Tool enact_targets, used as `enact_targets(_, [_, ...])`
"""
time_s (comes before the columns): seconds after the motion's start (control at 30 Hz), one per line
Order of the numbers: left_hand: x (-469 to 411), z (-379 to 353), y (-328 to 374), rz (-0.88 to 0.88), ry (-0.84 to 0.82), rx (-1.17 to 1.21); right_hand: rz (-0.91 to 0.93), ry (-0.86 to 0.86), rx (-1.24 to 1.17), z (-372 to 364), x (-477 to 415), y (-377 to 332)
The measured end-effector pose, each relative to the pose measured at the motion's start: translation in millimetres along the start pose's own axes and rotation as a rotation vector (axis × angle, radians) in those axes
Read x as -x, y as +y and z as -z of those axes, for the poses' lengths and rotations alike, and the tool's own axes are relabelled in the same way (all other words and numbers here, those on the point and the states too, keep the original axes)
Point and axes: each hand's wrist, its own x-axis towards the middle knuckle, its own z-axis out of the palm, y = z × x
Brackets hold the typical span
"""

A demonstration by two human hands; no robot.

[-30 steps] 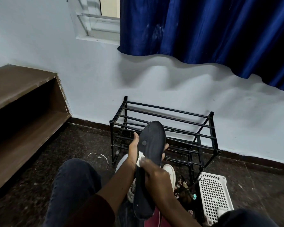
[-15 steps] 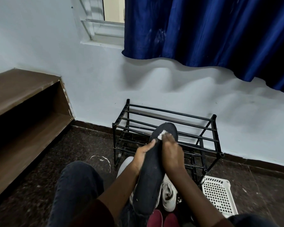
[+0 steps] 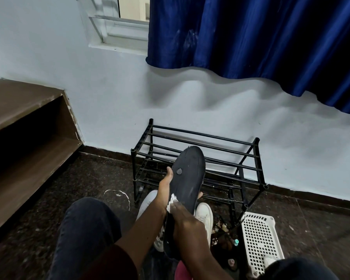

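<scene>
Black sole (image 3: 188, 178), toe end up, held in the air above the white shoes (image 3: 205, 217) and in front of the black rack (image 3: 240, 158). Left hand (image 3: 166, 186) behind it as before, thumb curled along the left edge, fingertips showing at the right edge. Right hand (image 3: 187, 221), fingers closed on a white wad (image 3: 171, 202), now pressing at mid-sole; half a second earlier, up at the toe. White basket (image 3: 259, 235) on the floor at right.

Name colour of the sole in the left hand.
The sole is black, small round grey spot near its toe end; head view.
</scene>
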Motion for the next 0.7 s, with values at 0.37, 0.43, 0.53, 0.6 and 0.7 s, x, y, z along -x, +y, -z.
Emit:
enact_targets(0.37, [16,-2,0,0.114,-0.108,-0.067,-0.082,0.087,0.255,36,-79,19])
enact_targets(0.43, [16,0,-2,0.126,-0.147,-0.008,-0.026,0.122,0.269,36,-85,18])
enact_targets(0.53, [11,3,-1,0.136,-0.161,0.059,-0.017,0.113,0.252,26,-75,7])
enact_targets(0.6, [8,4,1,0.171,-0.179,0.156,-0.047,0.095,0.214,18,-59,1])
enact_targets(0.7, [4,6,6,0.169,-0.177,0.218,-0.031,0.045,0.055,1,-26,-1])
